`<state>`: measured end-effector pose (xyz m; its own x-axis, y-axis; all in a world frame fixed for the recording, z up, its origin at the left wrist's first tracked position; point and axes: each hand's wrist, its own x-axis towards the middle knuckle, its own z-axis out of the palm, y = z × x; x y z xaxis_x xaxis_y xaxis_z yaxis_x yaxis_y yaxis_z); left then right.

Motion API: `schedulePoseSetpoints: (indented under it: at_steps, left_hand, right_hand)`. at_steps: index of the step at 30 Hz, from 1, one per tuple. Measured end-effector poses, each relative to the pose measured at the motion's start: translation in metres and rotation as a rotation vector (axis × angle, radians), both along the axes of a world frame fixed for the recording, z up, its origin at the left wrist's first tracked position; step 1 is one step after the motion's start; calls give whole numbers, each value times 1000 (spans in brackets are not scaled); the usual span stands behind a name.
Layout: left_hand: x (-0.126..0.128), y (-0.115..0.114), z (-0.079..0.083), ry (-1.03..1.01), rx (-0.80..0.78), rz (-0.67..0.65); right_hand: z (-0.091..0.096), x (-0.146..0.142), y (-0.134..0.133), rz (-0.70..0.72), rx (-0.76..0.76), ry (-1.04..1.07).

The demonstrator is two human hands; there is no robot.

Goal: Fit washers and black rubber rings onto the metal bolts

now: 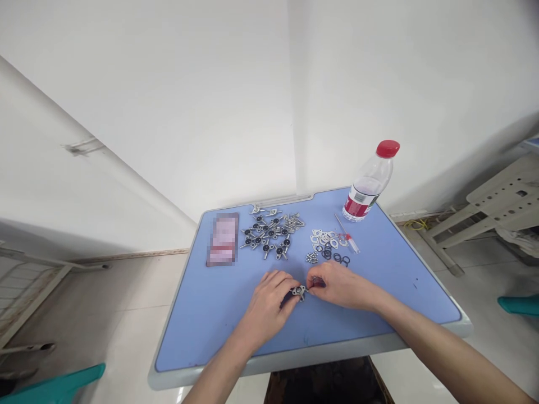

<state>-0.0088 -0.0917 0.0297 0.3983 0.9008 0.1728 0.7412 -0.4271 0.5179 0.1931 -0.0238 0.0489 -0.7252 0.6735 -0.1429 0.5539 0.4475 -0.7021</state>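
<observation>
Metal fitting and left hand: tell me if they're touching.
Touching. The head view shows the left hand holding the small metal fitting, with the fitting pressed against its fingertips.

Left hand (265, 306), fingers curled, right hand (342, 286), fingertips pinched just beside left grip, left forearm (219, 377), right forearm (455, 352), both angling inward
</observation>
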Motion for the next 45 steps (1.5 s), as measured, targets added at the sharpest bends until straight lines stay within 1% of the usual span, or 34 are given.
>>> schedulePoseSetpoints:
  at_steps: [5,12,23,35,45]
  left_hand:
    - [0,-3,-1,-21,-11,-2]
    - [-1,0,-2,-41,-41,-16]
    - [0,0,-2,-55,-37,-14]
    - [0,-3,-3,-72,-107,-18]
    - [0,-2,-1,-43,-69,-15]
  right_hand:
    - [0,0,-1,-7,-12,-31]
    - [1,-2,-2,-18,-57,-78]
    - [0,-2,-3,-26,-58,-96]
    - [-1,-2,-3,-28,-57,-100]
    - [-4,-5,-3,-47,-50,-84]
